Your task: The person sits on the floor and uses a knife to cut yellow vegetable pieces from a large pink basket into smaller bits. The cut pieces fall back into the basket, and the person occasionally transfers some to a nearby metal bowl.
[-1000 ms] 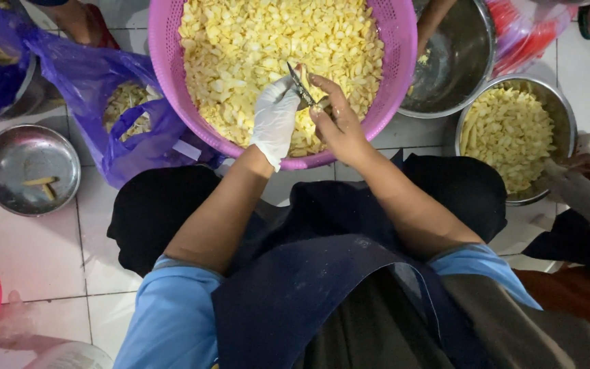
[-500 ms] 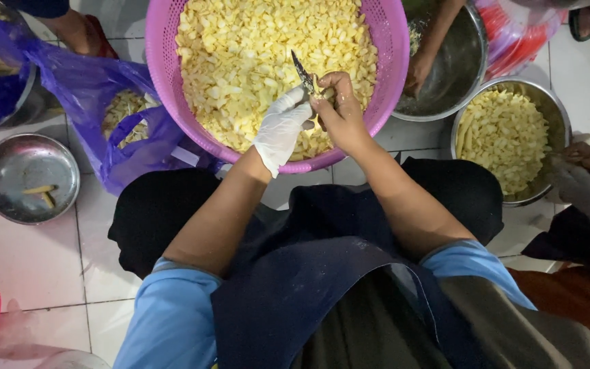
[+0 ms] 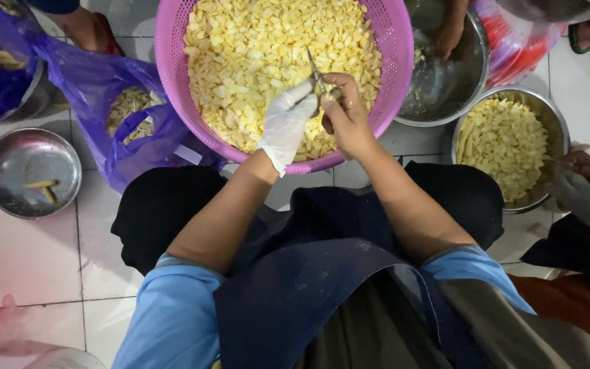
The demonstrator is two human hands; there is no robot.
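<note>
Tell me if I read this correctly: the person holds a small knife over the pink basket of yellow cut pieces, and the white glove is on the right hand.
Not quite. The head view shows the white glove on the left hand; the right hand is bare. The rest holds: a small knife is held over the pink basket of yellow cut pieces.

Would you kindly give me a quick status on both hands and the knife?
Left hand gloved, right hand bare, together over pink basket. Knife in right grip, blade up. Nothing in the way.

Purple bag [image 3: 104, 102]; steel bowls [image 3: 32, 171]
</note>
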